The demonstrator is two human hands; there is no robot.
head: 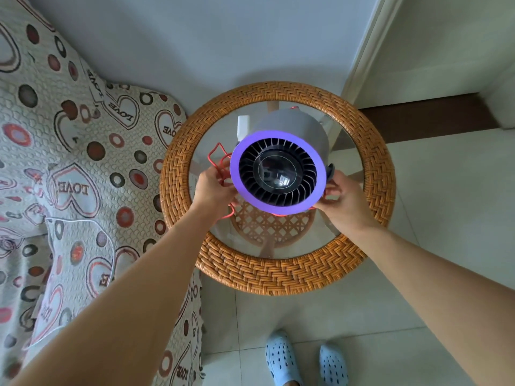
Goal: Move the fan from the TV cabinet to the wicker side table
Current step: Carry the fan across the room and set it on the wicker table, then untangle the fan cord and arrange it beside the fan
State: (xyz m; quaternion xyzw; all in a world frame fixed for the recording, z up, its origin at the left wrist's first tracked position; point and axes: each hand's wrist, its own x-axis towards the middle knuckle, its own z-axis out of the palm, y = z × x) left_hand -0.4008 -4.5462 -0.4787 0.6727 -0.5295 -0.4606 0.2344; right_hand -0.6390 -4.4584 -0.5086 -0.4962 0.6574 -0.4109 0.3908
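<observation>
The fan (278, 169) is a grey drum with a purple front ring and dark blades, tilted up towards me over the round wicker side table (278, 274) with its glass top. My left hand (213, 190) grips the fan's left lower edge together with a red cord (216, 156) that loops beside it. My right hand (344, 197) holds the fan's right lower edge. I cannot tell whether the fan's base touches the glass. The TV cabinet is out of view.
A sofa (69, 162) with a heart-patterned cover stands close on the left of the table. A pale wall rises behind, and a door frame (362, 59) and dark threshold (423, 118) lie at the right. My feet in blue clogs (281, 358) stand on the tiled floor.
</observation>
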